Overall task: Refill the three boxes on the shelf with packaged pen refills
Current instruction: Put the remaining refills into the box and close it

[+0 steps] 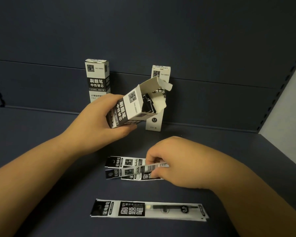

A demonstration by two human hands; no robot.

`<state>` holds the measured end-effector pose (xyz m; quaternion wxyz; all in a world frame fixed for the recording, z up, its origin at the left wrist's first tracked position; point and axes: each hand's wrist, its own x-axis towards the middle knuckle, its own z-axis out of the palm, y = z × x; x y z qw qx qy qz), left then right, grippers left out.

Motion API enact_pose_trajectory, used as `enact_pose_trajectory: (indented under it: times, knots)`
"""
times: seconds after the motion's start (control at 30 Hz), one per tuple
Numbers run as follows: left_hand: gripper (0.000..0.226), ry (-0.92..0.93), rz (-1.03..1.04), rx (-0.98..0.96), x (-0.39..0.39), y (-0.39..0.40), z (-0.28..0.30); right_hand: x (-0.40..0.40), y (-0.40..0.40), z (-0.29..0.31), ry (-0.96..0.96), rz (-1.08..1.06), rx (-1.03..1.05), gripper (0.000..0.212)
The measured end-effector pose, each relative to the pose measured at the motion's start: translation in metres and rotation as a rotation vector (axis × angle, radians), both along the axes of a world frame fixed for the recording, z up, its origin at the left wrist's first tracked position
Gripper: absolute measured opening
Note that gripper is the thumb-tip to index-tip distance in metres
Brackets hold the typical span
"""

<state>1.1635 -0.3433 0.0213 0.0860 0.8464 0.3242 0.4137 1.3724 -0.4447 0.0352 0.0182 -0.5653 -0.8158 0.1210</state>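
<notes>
Nearest, one packaged refill (pixel 149 209) lies flat on the shelf (pixel 41 134). Right hand (pixel 169 161) pinches a packet (pixel 150 167) off the small pile. Left hand (pixel 99 118) grips the tilted open box (pixel 137 106). Advise feeding it endwise, flap clear.

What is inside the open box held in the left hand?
Dark packaged refills show through the mouth of the open box gripped by the left hand. Their count and lower ends are hidden by the box walls.

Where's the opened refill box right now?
The opened box is tilted in the left hand, above the shelf, in front of the right standing box.
</notes>
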Motion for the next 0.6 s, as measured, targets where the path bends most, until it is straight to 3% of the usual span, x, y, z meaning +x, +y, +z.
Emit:
enact_pose_trajectory:
  times: [0.13,0.27,0.33,0.47,0.6]
  knots:
    - [0.053,-0.007,-0.003,-0.011,0.0,-0.001,0.001,0.004,-0.001,0.006,0.118,0.013,-0.045,0.025]
    - [0.051,-0.028,-0.01,-0.032,0.0,-0.002,0.002,0.009,-0.002,0.015,0.191,0.047,-0.057,0.011]
    - [0.052,-0.035,-0.019,-0.061,-0.001,-0.003,0.003,0.012,-0.002,0.019,0.273,0.049,-0.03,0.019]
    - [0.048,-0.032,-0.03,-0.068,-0.002,-0.004,0.005,0.025,0.0,0.021,0.529,0.031,0.077,0.008]
    - [0.05,-0.052,-0.005,-0.037,-0.001,-0.003,0.002,0.032,0.002,0.019,0.91,0.02,0.114,0.017]
